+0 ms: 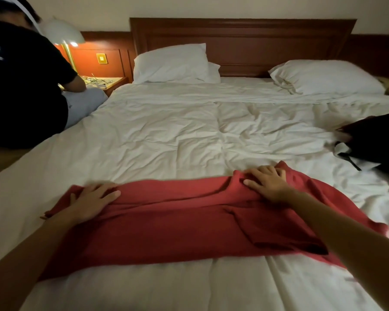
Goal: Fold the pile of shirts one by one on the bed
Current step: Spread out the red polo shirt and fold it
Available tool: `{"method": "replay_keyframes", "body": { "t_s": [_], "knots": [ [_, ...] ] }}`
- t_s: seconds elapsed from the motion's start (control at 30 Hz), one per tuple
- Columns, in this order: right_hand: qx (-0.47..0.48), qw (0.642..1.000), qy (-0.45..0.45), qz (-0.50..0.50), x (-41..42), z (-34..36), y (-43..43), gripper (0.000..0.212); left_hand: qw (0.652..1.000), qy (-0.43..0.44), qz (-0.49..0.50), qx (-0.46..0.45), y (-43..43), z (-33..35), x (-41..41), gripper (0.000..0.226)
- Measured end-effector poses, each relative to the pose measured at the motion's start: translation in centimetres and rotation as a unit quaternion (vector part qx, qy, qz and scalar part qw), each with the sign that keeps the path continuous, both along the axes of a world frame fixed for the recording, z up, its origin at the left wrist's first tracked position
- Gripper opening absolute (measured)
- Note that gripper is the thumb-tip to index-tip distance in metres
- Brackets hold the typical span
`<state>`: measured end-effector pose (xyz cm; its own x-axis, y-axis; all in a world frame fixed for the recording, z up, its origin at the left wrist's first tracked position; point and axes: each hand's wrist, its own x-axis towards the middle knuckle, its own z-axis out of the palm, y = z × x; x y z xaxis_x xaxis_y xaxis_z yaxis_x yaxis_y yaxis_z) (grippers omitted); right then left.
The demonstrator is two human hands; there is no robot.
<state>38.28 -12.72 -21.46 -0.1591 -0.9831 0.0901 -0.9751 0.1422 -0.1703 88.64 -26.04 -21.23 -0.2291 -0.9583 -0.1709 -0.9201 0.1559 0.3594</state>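
Note:
A red shirt (171,221) lies spread sideways across the near part of the white bed (166,135), with one sleeve folded over its right half. My left hand (92,199) rests on the shirt's far left edge, fingers curled around the cloth. My right hand (267,181) presses on the far right edge, where the fabric bunches up under its fingers. A pile of dark clothes (377,142) with some white cloth in it sits at the right edge of the bed.
Another person in a black top (20,86) sits on the bed's left side, turned away. Two white pillows (173,63) (326,77) lie against the wooden headboard. A lit lamp (65,34) stands on a cluttered bedside table at the back left.

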Motion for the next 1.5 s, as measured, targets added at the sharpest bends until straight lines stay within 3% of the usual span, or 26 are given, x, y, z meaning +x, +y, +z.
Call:
{"method": "replay_keyframes", "body": {
  "t_s": [0.13, 0.27, 0.47, 0.57, 0.63, 0.73, 0.83, 0.9, 1.0, 1.1, 1.17, 1.27, 1.4, 1.5],
  "knots": [
    [-0.039, 0.999, 0.018, -0.012, 0.1, -1.8, -0.1, 0.043, 0.983, 0.017, -0.031, -0.181, -1.5, 0.0, 0.7, 0.011],
    [-0.059, 0.998, 0.019, 0.009, -0.9, -1.6, -0.5, 0.039, 0.972, 0.091, -0.022, -0.216, -2.5, 0.4, 1.2, 0.014],
    [-0.018, 0.996, 0.091, -0.01, -1.6, -1.2, -1.5, 0.043, 0.968, 0.006, 0.009, -0.251, -3.7, 0.2, 1.0, 0.017],
    [0.011, 0.998, 0.054, -0.037, -0.8, -0.2, -1.5, 0.047, 0.96, 0.024, -0.004, -0.278, -3.4, 0.3, 0.7, 0.01],
    [-0.014, 1.0, 0.012, -0.007, 0.2, 0.6, -0.9, 0.051, 0.963, 0.076, -0.045, -0.253, -2.9, 0.8, 1.2, 0.014],
    [-0.061, 0.99, -0.009, 0.129, 2.8, 1.9, 0.0, 0.057, 0.971, 0.176, -0.139, -0.077, -1.5, 2.8, 2.9, 0.042],
    [-0.012, 0.97, -0.059, 0.237, 5.5, 1.7, 0.1, 0.052, 0.97, 0.097, -0.222, 0.022, 0.0, 4.5, 4.2, 0.056],
    [0.01, 0.967, -0.069, 0.244, 6.6, 1.5, 0.0, 0.044, 0.967, 0.033, -0.252, -0.012, 0.5, 5.1, 4.7, 0.046],
    [0.008, 0.975, -0.047, 0.217, 7.2, 2.1, 0.5, 0.041, 0.953, -0.026, -0.269, -0.138, 0.6, 5.6, 5.3, 0.02],
    [-0.015, 0.971, -0.033, 0.237, 7.6, 2.7, 2.2, 0.048, 0.947, -0.033, -0.249, -0.198, 0.8, 5.4, 6.3, 0.025],
    [-0.021, 0.968, -0.008, 0.252, 7.7, 2.9, 3.3, 0.047, 0.954, -0.055, -0.243, -0.169, 1.1, 5.1, 7.0, 0.03],
    [-0.026, 0.971, -0.061, 0.23, 7.6, 3.1, 3.7, 0.039, 0.975, -0.039, -0.194, -0.097, 1.8, 4.4, 7.3, 0.028],
    [0.015, 0.99, -0.064, 0.123, 7.9, 2.0, 2.3, 0.043, 0.99, 0.062, -0.055, -0.112, 2.0, 4.2, 5.2, 0.021],
    [0.12, 0.992, -0.028, 0.026, 7.1, 0.6, 0.9, 0.053, 1.0, 0.021, -0.009, -0.017, 1.4, 3.3, 3.4, 0.053]
  ]
}}
